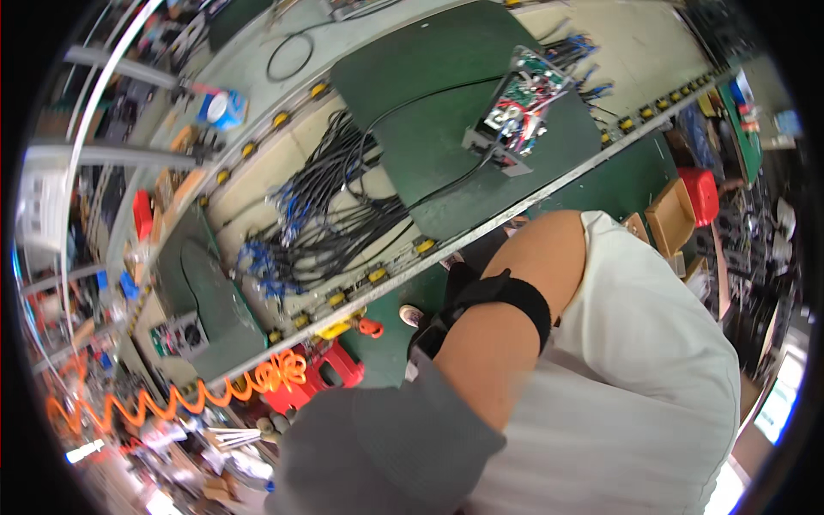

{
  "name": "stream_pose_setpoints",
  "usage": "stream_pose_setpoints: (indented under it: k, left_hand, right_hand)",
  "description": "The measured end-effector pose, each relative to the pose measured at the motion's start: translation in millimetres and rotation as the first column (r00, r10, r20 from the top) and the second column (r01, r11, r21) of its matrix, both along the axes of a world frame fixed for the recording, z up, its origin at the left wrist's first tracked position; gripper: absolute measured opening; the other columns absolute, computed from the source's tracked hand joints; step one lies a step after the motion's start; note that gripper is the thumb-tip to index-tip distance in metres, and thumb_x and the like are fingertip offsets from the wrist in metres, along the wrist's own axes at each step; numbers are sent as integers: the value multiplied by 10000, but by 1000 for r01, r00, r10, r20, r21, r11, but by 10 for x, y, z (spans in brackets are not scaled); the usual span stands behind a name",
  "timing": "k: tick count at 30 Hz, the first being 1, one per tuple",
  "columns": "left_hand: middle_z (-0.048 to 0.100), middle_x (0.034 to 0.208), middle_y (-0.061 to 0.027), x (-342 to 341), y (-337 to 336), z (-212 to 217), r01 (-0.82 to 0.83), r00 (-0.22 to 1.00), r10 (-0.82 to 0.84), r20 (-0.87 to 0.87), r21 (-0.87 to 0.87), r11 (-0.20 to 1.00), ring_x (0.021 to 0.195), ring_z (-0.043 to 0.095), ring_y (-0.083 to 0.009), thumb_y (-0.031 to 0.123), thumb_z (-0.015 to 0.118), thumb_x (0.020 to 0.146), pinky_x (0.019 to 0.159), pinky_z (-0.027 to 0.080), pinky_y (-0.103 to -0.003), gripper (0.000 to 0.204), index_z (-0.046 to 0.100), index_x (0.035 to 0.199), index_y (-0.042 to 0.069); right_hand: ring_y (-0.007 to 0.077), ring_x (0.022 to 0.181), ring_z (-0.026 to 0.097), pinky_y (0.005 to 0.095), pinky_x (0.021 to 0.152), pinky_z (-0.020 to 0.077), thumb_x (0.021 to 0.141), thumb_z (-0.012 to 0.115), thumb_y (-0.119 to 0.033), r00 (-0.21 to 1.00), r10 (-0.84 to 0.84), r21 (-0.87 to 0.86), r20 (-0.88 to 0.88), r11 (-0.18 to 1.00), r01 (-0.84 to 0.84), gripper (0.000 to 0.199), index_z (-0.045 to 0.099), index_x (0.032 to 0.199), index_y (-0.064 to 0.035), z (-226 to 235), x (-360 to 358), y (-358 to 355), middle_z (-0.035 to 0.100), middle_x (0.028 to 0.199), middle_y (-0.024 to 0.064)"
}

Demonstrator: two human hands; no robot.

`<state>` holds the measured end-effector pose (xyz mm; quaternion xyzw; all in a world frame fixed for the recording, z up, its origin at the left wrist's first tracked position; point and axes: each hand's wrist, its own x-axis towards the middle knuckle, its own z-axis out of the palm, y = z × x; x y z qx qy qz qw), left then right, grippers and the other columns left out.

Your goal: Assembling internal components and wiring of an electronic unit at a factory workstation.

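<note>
Evidently, an open electronics unit (522, 112) lies on a green board (455, 47), both hands out of sight

Neither the left hand nor the right hand can be made out, so I cannot tell whether either is spread, closed or holding something. A bare limb (493, 356) with a black band (515, 296) around it reaches up from grey cloth (386, 442), beside pale cloth (618, 369). The unit is well apart from it, beyond the near metal rail (493, 225), toward the board's right end, its circuitry and red wires exposed. A black cable (429, 92) curves leftward over the board.

To the left of the board, bundles of black cables (369, 227) with blue ends spread across the line, between rows of yellow rollers (378, 275). Farther left, a smaller unit (182, 335) rests on a second green board (230, 322). An orange coiled hose (202, 399) stretches below that, near a red object (343, 369). On the right, an open cardboard box (669, 215) stands just beside a red bin (699, 196)
</note>
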<state>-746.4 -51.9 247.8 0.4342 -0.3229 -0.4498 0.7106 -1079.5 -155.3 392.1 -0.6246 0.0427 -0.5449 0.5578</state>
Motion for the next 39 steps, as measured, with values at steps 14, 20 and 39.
stream_pose_setpoints:
  k: [14, 20, 39]
  left_hand:
    - [274, 675, 58, 2323, 2150, -65, -457, 840, 357, -408, -181, 871, 548, 244, -63, 239, 532, 1046, 565, 296, -241, 179, 561, 1087, 67]
    - [258, 662, 63, 3608, 3038, -360, -615, 764, 532, -366, -160, 772, 545, 248, -61, 287, 512, 1053, 592, 335, -250, 207, 597, 1118, 110]
    - [288, 707, 55, 5795, 824, -509, -510, 736, 505, -452, 121, 852, 585, 265, -79, 292, 489, 1059, 552, 287, -260, 231, 577, 1054, 79]
  right_hand:
    - [396, 724, 648, 475, 652, 509, 915, 561, -334, 834, 546, -115, -81, 826, -552, 323, 642, 820, -36, 444, 3443, 922, 642, 728, 189]
    - [392, 736, 654, 472, 662, 517, 903, 573, -320, 718, 670, -168, -189, 698, -696, 303, 648, 822, -38, 677, 5138, 1318, 647, 732, 186]
    - [367, 798, 680, 474, 712, 533, 877, 614, -305, 551, 403, -31, -730, 787, -617, 239, 693, 891, -80, -243, 7601, -746, 683, 785, 133]
